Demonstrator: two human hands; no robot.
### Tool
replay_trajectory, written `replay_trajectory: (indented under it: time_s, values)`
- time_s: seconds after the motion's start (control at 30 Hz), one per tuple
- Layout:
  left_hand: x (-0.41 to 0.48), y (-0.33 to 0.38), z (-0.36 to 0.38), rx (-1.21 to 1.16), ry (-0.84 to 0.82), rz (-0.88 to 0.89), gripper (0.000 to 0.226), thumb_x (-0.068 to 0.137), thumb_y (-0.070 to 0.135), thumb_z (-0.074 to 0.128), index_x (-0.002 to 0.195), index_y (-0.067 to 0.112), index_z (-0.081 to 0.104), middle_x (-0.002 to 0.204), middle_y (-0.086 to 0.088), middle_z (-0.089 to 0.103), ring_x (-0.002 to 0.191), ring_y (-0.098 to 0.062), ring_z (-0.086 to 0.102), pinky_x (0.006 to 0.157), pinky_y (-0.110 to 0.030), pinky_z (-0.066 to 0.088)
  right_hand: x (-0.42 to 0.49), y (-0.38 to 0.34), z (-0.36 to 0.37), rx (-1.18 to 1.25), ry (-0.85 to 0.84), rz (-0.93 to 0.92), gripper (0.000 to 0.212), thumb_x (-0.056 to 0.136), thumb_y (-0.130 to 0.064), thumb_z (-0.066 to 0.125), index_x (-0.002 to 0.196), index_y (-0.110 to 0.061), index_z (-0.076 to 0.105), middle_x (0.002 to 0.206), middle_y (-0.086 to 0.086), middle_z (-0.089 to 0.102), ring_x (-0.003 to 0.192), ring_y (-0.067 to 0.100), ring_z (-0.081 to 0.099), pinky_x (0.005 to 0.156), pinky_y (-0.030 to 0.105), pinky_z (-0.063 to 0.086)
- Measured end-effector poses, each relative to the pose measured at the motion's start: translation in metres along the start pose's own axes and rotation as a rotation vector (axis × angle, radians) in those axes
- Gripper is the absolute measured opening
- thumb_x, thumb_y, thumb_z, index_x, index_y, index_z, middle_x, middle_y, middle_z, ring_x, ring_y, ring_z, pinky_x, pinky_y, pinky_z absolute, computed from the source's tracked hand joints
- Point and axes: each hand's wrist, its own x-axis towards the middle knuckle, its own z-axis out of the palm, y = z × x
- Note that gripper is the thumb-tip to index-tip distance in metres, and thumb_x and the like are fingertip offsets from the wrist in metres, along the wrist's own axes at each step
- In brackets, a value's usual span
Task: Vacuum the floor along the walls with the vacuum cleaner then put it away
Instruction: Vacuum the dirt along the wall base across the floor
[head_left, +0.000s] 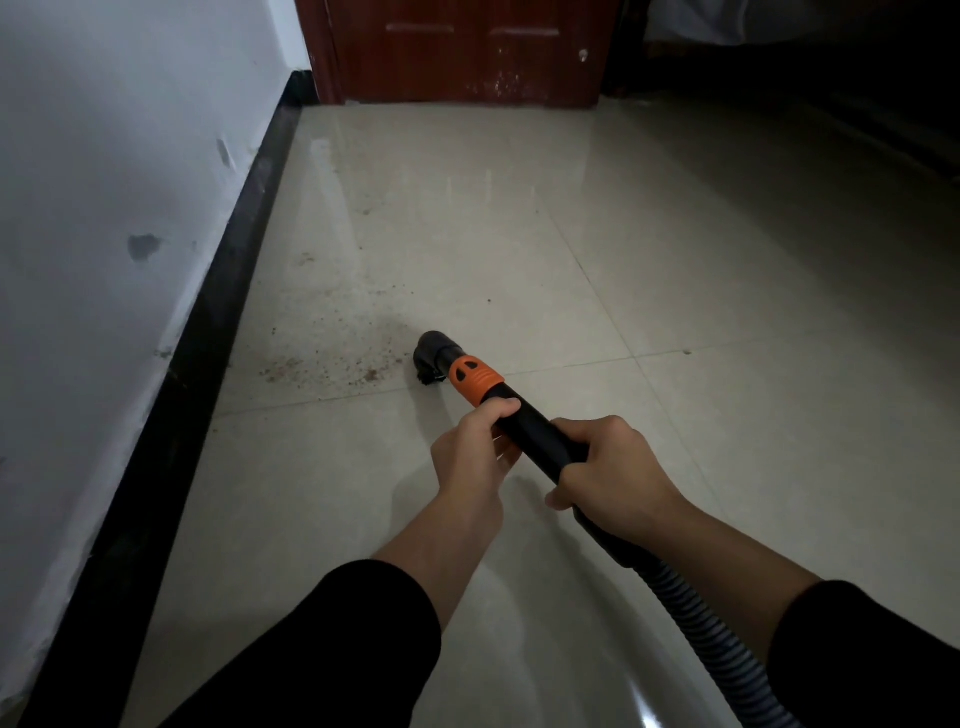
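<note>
Black long sleeves are worn on both arms, pushed back, forearms bared; hands are ungloved.

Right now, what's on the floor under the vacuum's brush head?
The brush head rests on a pale floor tile, at the edge of a patch of reddish-brown crumbs spreading toward the black baseboard. Whatever lies directly beneath the bristles is covered.

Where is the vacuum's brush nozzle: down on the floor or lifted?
Down: the brush nozzle rests on the floor tiles, bristles touching beside the dirt.
</note>
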Motion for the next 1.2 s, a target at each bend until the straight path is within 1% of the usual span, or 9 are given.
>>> replay_trajectory:
  time_s: [0.3, 0.47, 0.6, 0.7, 0.77, 0.87, 0.97, 1.07, 1.2]
  values:
    - [0.019, -0.007, 0.020, 0.008, -0.036, 0.001, 0.024, 0.073, 0.008, 0.077, 0.093, 0.003, 0.066, 0.087, -0.012, 0.074, 0.081, -0.022, 0.073, 0.072, -0.028, 0.059, 0.015, 0.011, -0.011, 0.030, 0.058, 0.032, 0.028, 0.069, 0.002, 0.068, 0.086, -0.021, 0.067, 0.064, 0.006, 0.063, 0.055, 0.024, 0.061, 0.056, 0.036, 0.055]
    - [0.028, -0.009, 0.028, 0.003, -0.048, 0.003, 0.021, 0.072, 0.008, 0.078, 0.090, 0.003, 0.068, 0.078, -0.008, 0.075, 0.074, -0.019, 0.074, 0.063, -0.025, 0.058, 0.023, 0.015, -0.013, 0.047, 0.079, 0.043, 0.031, 0.070, 0.002, 0.067, 0.091, -0.021, 0.069, 0.065, 0.005, 0.063, 0.056, 0.023, 0.061, 0.054, 0.032, 0.053]
    - [0.033, -0.009, 0.036, 0.002, -0.038, 0.017, 0.018, 0.073, 0.009, 0.077, 0.087, 0.005, 0.067, 0.080, -0.007, 0.074, 0.073, -0.017, 0.073, 0.059, -0.023, 0.057, 0.029, 0.016, -0.012, 0.062, 0.101, 0.053, 0.033, 0.070, 0.001, 0.066, 0.094, -0.022, 0.069, 0.067, 0.007, 0.064, 0.060, 0.026, 0.062, 0.057, 0.035, 0.055]
    - [0.037, -0.008, 0.041, 0.001, -0.038, 0.025, 0.019, 0.073, 0.009, 0.077, 0.089, 0.004, 0.068, 0.085, -0.010, 0.074, 0.078, -0.019, 0.073, 0.062, -0.023, 0.057, 0.034, 0.016, -0.014, 0.078, 0.101, 0.057, 0.033, 0.070, 0.000, 0.067, 0.095, -0.021, 0.069, 0.064, 0.007, 0.063, 0.058, 0.025, 0.061, 0.056, 0.035, 0.054]
    - [0.038, -0.007, 0.043, -0.011, -0.041, 0.027, 0.021, 0.072, 0.009, 0.078, 0.090, 0.003, 0.068, 0.086, -0.011, 0.074, 0.080, -0.020, 0.073, 0.063, -0.024, 0.057, 0.037, 0.016, -0.015, 0.093, 0.098, 0.061, 0.032, 0.070, 0.000, 0.067, 0.094, -0.021, 0.070, 0.061, 0.004, 0.060, 0.054, 0.022, 0.059, 0.052, 0.031, 0.051]
    - [0.040, -0.005, 0.043, -0.047, -0.038, 0.012, 0.026, 0.071, 0.008, 0.079, 0.093, 0.001, 0.067, 0.088, -0.012, 0.074, 0.084, -0.023, 0.073, 0.072, -0.029, 0.059, 0.042, 0.015, -0.017, 0.123, 0.079, 0.070, 0.031, 0.071, 0.001, 0.068, 0.094, -0.019, 0.069, 0.056, -0.002, 0.058, 0.050, 0.019, 0.059, 0.049, 0.025, 0.045]
    - [0.041, -0.002, 0.040, -0.074, -0.038, 0.006, 0.029, 0.071, 0.007, 0.080, 0.095, -0.001, 0.067, 0.089, -0.013, 0.074, 0.086, -0.025, 0.073, 0.081, -0.033, 0.059, 0.045, 0.011, -0.015, 0.149, 0.051, 0.076, 0.031, 0.071, 0.002, 0.069, 0.096, -0.017, 0.070, 0.056, -0.002, 0.058, 0.051, 0.021, 0.060, 0.050, 0.025, 0.046]
    - [0.042, 0.003, 0.032, -0.085, -0.031, 0.015, 0.029, 0.070, 0.005, 0.080, 0.095, -0.002, 0.067, 0.089, -0.013, 0.074, 0.086, -0.025, 0.073, 0.081, -0.033, 0.059, 0.047, 0.006, -0.010, 0.178, 0.024, 0.083, 0.032, 0.069, 0.002, 0.070, 0.094, -0.019, 0.071, 0.057, 0.000, 0.060, 0.051, 0.022, 0.061, 0.050, 0.026, 0.048]
    - [0.042, 0.010, 0.021, -0.098, -0.025, 0.029, 0.025, 0.071, 0.003, 0.080, 0.092, -0.003, 0.068, 0.091, -0.015, 0.074, 0.087, -0.026, 0.073, 0.081, -0.033, 0.060, 0.049, 0.001, -0.002, 0.213, -0.004, 0.086, 0.034, 0.067, 0.003, 0.069, 0.090, -0.022, 0.072, 0.050, -0.004, 0.059, 0.045, 0.016, 0.059, 0.046, 0.023, 0.047]
